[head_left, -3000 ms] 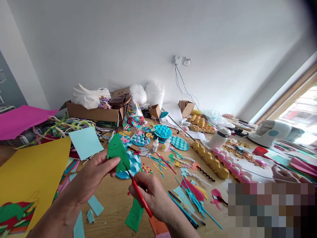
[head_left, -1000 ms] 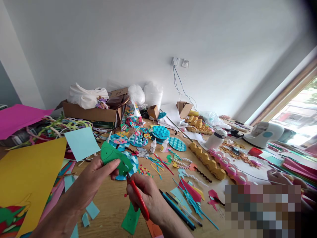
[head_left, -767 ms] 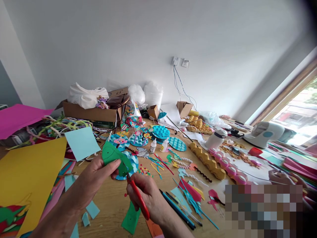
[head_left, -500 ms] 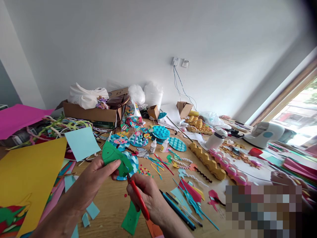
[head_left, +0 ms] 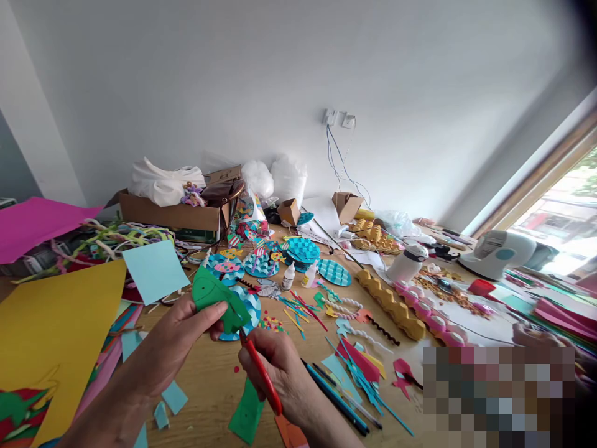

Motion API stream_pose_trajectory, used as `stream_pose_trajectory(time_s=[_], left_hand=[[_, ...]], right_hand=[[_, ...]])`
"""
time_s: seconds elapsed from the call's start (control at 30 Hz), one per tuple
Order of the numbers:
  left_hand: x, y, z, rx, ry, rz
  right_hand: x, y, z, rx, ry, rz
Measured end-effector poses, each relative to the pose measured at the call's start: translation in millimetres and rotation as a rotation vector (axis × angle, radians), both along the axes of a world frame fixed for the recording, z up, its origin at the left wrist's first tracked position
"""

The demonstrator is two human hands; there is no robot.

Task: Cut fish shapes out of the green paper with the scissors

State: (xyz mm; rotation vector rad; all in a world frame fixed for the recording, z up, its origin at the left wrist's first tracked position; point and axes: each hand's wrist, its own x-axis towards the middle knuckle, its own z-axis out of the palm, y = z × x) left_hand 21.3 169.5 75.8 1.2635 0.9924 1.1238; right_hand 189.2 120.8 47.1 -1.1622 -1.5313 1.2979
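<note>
A green paper piece (head_left: 214, 295) with a drawn fish outline is pinched between the thumb and fingers of my left hand (head_left: 198, 317). My right hand (head_left: 275, 361) grips red-handled scissors (head_left: 262, 373), whose blades meet the lower right edge of the green paper. Below my hands lies another green paper piece (head_left: 247, 410) on the wooden table (head_left: 209, 386). Behind the held paper are blue wavy discs (head_left: 252, 305) with paper fish on them, and two small white glue bottles (head_left: 288, 275) stand beyond.
Yellow paper (head_left: 60, 323) and a light blue sheet (head_left: 156, 270) lie at the left. Pens (head_left: 336, 398) and blue strips are right of my right hand. Another person's hand (head_left: 534, 336) is at the far right, near pink egg-carton strips (head_left: 431, 314).
My hands, the green paper and the scissors have hardly moved. At the far right, the other person's hand has shifted slightly.
</note>
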Motion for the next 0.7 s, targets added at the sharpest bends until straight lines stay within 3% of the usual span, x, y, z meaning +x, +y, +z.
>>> stream_pose_trajectory(time_s=[0.4,0.7], left_hand=[[1.9,-1.3,4.4,0.012,-0.002,-0.027],[-0.5,-0.1,0.5,0.024,0.027,-0.037]], right_hand=[[-2.3,-0.5,9.2,0.062,-0.045,-0.008],[-1.5,-0.6,1.5,0.080,-0.020,-0.011]])
